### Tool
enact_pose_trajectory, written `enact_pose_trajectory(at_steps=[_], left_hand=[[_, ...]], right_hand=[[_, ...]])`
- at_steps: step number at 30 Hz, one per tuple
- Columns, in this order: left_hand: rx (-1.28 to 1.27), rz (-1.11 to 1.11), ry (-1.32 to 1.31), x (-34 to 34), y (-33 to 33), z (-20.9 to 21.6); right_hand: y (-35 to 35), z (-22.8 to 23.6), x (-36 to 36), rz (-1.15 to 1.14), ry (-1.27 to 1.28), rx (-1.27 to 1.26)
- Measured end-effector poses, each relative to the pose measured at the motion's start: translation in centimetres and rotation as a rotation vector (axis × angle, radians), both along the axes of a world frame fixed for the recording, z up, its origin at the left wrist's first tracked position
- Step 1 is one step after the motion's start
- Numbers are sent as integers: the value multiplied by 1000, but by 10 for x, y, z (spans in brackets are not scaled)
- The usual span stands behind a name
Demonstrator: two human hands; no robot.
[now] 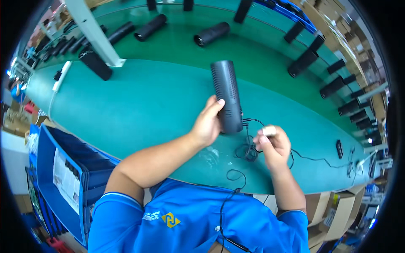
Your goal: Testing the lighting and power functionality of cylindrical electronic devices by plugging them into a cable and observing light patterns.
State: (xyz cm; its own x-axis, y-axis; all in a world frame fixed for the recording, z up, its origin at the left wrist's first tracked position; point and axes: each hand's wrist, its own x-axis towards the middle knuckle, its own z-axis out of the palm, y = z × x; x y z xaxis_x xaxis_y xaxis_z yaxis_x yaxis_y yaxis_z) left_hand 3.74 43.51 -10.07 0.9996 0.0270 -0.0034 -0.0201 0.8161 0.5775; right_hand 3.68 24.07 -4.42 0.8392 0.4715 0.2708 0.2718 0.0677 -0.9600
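My left hand (207, 122) is wrapped round the lower part of a black cylindrical housing with slotted vents (226, 92), tilted slightly above the green work surface. At the housing's lower end a thin black cable (254, 120) comes off and curves toward my right hand (274, 145). That hand is closed, its fingertips drawn together, with a pale covering on one finger. Whether the cable or some small part sits between those fingers is hidden. Just left of the right hand lies a small loose coil of black cable (248, 152).
Several black cylinders (212, 33) lie on the darker green belt (181, 55) beyond. Another dark cylinder (96, 63) rests beside a white post (95, 31). Blue bins (63, 177) stand at lower left, cardboard boxes (337, 211) at lower right. A small black device (339, 149) lies right.
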Motion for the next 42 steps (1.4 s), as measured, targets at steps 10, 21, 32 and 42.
enact_pose_trajectory(at_steps=[10, 21, 32, 42], left_hand=[[342, -71, -147, -17, -2, 2], [559, 142, -289, -24, -10, 11], [664, 59, -148, -25, -9, 24], [1020, 113, -479, -37, -9, 23]], right_hand=[[-20, -35, 10, -71, -196, -177], [-10, -31, 5, 15, -357, -328], [-3, -36, -7, 152, -198, -331], [-4, -53, -10, 180, -120, -372]])
